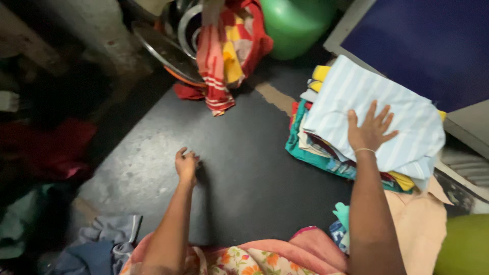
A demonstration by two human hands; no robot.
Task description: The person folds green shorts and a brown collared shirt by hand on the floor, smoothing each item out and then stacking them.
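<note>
The dark floor (244, 173) takes up most of the view, and the stack of folded clothes (326, 158) lying on it serves as the landmark. Beyond and to the left of the stack, a red and yellow striped cloth (221, 56) hangs over metal basins (168, 51); a green container (295, 23) sits beyond the stack. On top of the stack lies a pale blue striped folded cloth (367, 97), its long axis running from the stack's far left corner toward its near right. The right hand (369, 132) rests flat on this cloth, fingers spread wide, gripping nothing. The left hand (186, 164) is well apart to the left of the stack, low over the bare floor, fingers loosely curled and empty. The right hand is plainly the nearer one.
</note>
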